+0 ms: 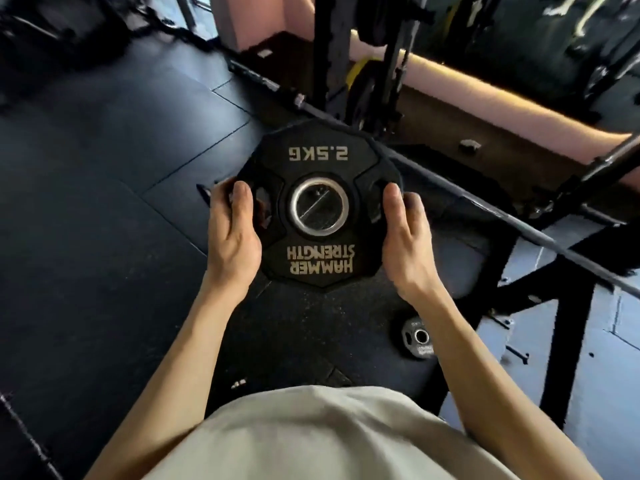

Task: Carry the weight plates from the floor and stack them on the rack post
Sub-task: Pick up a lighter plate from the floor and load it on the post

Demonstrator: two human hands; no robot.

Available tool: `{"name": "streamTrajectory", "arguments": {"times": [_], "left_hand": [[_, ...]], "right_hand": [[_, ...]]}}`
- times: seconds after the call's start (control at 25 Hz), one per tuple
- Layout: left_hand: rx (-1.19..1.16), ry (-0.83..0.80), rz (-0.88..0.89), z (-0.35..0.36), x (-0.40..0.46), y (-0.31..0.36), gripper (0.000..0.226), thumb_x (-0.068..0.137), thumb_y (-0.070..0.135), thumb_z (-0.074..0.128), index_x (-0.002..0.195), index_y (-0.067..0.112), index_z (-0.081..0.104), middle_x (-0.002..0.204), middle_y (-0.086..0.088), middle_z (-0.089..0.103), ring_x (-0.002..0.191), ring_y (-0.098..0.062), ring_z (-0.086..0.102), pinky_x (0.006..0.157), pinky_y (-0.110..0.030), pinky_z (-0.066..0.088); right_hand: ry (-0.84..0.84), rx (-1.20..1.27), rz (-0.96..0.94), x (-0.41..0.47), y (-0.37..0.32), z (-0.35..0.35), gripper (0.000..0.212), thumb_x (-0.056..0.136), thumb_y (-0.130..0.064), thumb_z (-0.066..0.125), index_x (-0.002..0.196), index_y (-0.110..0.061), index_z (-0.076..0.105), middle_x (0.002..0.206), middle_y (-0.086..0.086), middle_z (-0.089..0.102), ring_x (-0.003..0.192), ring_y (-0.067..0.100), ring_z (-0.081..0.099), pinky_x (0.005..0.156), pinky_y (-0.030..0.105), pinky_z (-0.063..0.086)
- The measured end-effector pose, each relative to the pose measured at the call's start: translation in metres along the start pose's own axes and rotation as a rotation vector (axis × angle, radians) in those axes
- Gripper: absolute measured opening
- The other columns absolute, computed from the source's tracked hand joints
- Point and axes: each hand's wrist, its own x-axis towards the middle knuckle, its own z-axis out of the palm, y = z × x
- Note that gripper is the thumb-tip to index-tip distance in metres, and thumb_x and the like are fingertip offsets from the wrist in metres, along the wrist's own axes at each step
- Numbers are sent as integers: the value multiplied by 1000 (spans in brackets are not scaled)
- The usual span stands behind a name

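Note:
I hold a black 2.5 kg weight plate (318,168) flat and face up at waist height, its gold lettering upside down to me and a steel ring around its centre hole. My left hand (232,233) grips its left edge, thumb on top by the handle slot. My right hand (405,237) grips the right edge the same way. A second small black plate (417,337) lies on the floor below my right forearm. The rack's dark uprights (391,64) stand beyond the held plate, with a plate (360,98) hanging low on the rack.
A long barbell (485,206) runs diagonally across the floor from upper left to right. Black rack base beams (575,306) cross the floor at right. Dark rubber floor tiles (104,202) spread out to the left. A pink wall base (485,109) lies behind the rack.

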Motion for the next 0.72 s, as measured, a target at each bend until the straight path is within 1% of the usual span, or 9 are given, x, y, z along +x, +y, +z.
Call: {"name": "streamTrajectory", "arguments": {"times": [0.12, 0.2, 0.28, 0.36, 0.44, 0.52, 0.6, 0.72], "left_hand": [[14, 145, 26, -85, 1, -3, 16, 105, 36, 33, 100, 34, 48, 97, 4, 54, 91, -8, 52, 87, -29, 45], [45, 223, 35, -151, 6, -7, 15, 104, 38, 33, 102, 36, 48, 99, 5, 55, 92, -6, 53, 88, -28, 45], [62, 292, 36, -217, 11, -11, 14, 102, 39, 34, 102, 36, 47, 96, 6, 55, 88, -5, 53, 85, -26, 44], [67, 343, 49, -274, 19, -12, 16, 99, 44, 35, 103, 36, 48, 92, 2, 55, 82, -8, 52, 78, -26, 44], [68, 375, 49, -321, 30, -17, 18, 98, 47, 35, 103, 37, 49, 88, 0, 54, 79, -9, 51, 74, -25, 44], [72, 402, 29, -362, 45, -23, 20, 100, 45, 35, 105, 33, 50, 86, -1, 54, 76, -10, 50, 71, -23, 44], [67, 427, 22, -396, 67, -31, 22, 102, 41, 34, 108, 26, 49, 82, -1, 53, 74, -9, 50, 69, -20, 44], [60, 451, 29, -433, 108, -42, 22, 100, 41, 34, 107, 25, 48, 80, 0, 51, 71, -8, 49, 67, -18, 43]], "right_hand": [[-144, 14, -37, -14, -16, 80, 31, 102, -41, 41, 78, -22, 47, 66, -18, 52, 61, -7, 45, 67, 20, 39], [-224, 16, -57, -30, -26, 145, 32, 103, -42, 40, 77, -23, 45, 66, -17, 50, 61, -5, 44, 67, 22, 38], [-281, 26, -70, -48, -37, 209, 33, 103, -42, 39, 75, -25, 43, 69, -14, 43, 61, -2, 41, 66, 25, 36], [-338, 44, -75, -62, -49, 267, 33, 103, -42, 39, 73, -26, 40, 67, -14, 40, 58, -2, 40, 64, 24, 34], [-381, 50, -81, -70, -58, 316, 33, 103, -41, 40, 73, -26, 40, 62, -16, 41, 54, -4, 41, 61, 20, 34], [-424, 53, -69, -72, -66, 363, 32, 103, -41, 39, 76, -24, 43, 61, -15, 43, 53, -5, 43, 58, 15, 36], [-460, 41, -64, -65, -71, 407, 31, 102, -41, 39, 79, -21, 45, 65, -12, 44, 53, -5, 44, 57, 15, 37], [-487, 35, -63, -44, -76, 468, 31, 102, -42, 41, 82, -18, 47, 68, -10, 47, 55, -5, 46, 60, 18, 39]]}}
